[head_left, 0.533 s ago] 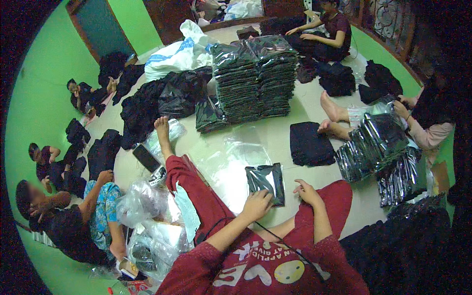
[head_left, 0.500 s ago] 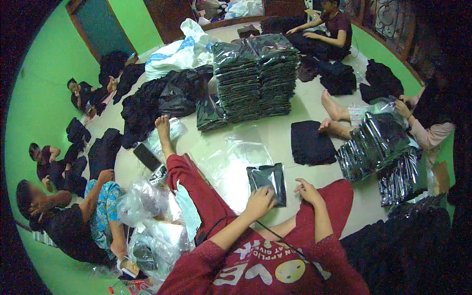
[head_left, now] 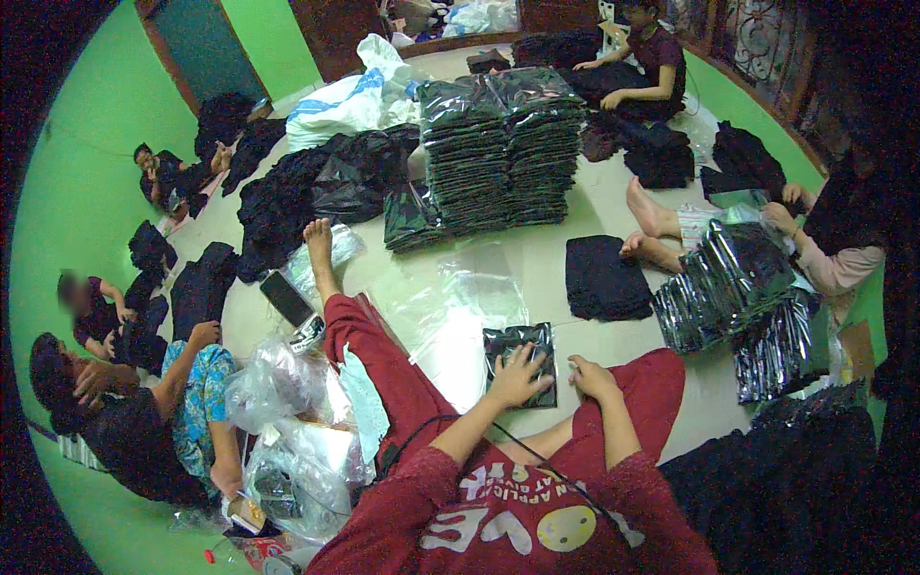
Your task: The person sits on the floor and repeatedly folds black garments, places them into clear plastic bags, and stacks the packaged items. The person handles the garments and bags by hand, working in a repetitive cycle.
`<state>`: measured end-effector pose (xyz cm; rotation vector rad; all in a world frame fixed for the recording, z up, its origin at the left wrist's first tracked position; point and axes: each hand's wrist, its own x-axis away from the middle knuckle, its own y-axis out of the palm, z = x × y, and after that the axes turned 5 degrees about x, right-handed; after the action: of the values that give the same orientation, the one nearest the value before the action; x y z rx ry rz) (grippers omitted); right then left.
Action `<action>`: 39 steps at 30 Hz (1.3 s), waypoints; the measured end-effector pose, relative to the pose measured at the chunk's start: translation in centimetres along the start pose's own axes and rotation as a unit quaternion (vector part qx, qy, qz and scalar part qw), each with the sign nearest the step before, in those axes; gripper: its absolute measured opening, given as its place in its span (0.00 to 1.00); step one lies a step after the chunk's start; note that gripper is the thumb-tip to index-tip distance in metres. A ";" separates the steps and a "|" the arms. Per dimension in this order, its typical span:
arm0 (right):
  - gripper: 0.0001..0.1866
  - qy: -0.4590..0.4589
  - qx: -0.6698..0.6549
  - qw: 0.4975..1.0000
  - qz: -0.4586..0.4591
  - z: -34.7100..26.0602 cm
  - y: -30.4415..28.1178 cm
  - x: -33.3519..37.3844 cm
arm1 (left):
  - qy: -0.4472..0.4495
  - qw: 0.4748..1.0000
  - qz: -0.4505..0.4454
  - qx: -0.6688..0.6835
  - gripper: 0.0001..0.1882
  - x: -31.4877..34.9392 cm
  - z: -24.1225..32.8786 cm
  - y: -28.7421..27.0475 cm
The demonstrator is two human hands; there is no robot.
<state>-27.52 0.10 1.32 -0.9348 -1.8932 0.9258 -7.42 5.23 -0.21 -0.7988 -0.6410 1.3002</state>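
Note:
On the floor between my legs lies a black folded cloth item in a shiny clear plastic bag (head_left: 508, 342). My left hand (head_left: 519, 376) rests flat on it, fingers spread over its middle and lower part. Just right of the bag, apart from its edge, my right hand (head_left: 591, 377) is held near my right knee. Its fingers are curled together, and nothing shows in them. Flat clear plastic bags (head_left: 465, 297) lie beyond the package. To its upper right sits a stack of folded black cloth (head_left: 606, 278).
A tall stack of bagged black cloth (head_left: 500, 153) stands ahead. More bagged bundles (head_left: 724, 283) lean at right beside a seated person. A phone (head_left: 287, 298) and crumpled plastic (head_left: 278, 383) lie left of my leg. Black cloth (head_left: 776, 489) is heaped at lower right. Other people sit around.
My left hand has opened out flatter on the bagged cloth, and the bag's top looks smoother. My right hand's fingers have drawn in from a spread pose. The view has shifted slightly.

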 end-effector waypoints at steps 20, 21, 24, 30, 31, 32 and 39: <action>0.19 0.017 0.040 0.999 -0.027 0.3 0.7 -0.7 | -0.276 0.876 0.383 0.100 0.07 1.5 -15.2 -7.4; 0.19 0.016 0.041 0.999 -0.027 0.3 0.6 -0.7 | -0.272 0.881 0.373 0.101 0.07 1.4 -14.9 -7.4; 0.19 0.017 0.042 0.998 -0.031 0.1 0.6 -0.7 | -0.273 0.904 0.324 0.059 0.07 1.3 -12.7 -8.1; 0.20 0.003 -0.018 0.998 -0.053 0.2 0.7 -0.8 | -0.102 0.911 0.354 0.186 0.06 2.7 -3.0 -12.6; 0.20 0.002 -0.025 0.998 -0.059 0.2 0.7 -1.0 | -0.071 0.906 0.367 0.197 0.06 3.9 -1.3 -13.2; 0.20 -0.014 -0.008 0.999 -0.050 0.1 0.8 -1.1 | -0.069 0.909 0.384 0.147 0.06 5.4 -0.2 -14.0; 0.21 -0.033 -0.097 0.991 -0.090 -0.5 1.3 -1.7 | -0.261 0.806 0.522 0.100 0.09 15.2 -4.7 -17.7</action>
<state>-26.08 -0.62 -0.12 -0.8365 -2.1131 0.6825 9.16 18.13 11.01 -0.6050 -0.4552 2.6218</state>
